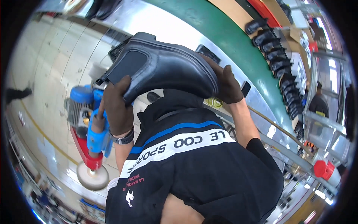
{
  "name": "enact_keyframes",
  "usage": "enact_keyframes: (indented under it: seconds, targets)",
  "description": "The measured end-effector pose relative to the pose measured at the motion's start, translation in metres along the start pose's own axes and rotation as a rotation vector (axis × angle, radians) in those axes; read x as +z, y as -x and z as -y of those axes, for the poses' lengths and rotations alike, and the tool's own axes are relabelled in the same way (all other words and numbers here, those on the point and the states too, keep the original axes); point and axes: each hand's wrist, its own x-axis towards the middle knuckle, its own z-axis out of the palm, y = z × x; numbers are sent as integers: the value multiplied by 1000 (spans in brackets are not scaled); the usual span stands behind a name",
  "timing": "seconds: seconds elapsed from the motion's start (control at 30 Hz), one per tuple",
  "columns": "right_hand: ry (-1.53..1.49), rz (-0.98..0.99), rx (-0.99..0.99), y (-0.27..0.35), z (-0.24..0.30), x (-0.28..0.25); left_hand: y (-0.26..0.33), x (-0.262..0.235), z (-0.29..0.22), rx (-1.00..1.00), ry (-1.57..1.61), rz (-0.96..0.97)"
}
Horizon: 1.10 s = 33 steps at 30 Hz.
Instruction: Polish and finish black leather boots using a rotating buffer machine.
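A black leather ankle boot [164, 71] with an elastic side panel lies on its side in the air before me, its sole edge turned away and its toe to the right. My left hand [118, 106], in a brown glove, is closed round the boot's upper end, beside the pull tab. At the toe, my right hand [228, 84], gloved in the same brown, grips the boot with its thumb raised. The right fingers are partly hidden behind the toe.
To the left stands a blue and red motor machine [91, 127] with a round pale wheel [93, 178]. Beyond the boot runs a green conveyor belt [194, 22] with a metal edge. Several black shoes [279, 59] line its far side. A red-capped container [325, 170] is at the right.
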Motion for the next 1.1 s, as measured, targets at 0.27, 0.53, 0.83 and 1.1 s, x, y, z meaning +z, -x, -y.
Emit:
enact_keyframes:
  seconds: [0.27, 0.53, 0.83, 1.1]
  targets:
    - [558, -635, -231, -11, -16, -36, -95, 52, -2, -6, 402, 244]
    - [-868, -845, -414, -67, -63, -165, -191, 78, -68, -277, 906, 246]
    - [-972, -1224, -690, -201, -5, -436, -129, 113, 55, -509, 240, 501]
    - [618, -1826, -346, -265, -110, -481, -73, 101, 62, -868, 220, 541]
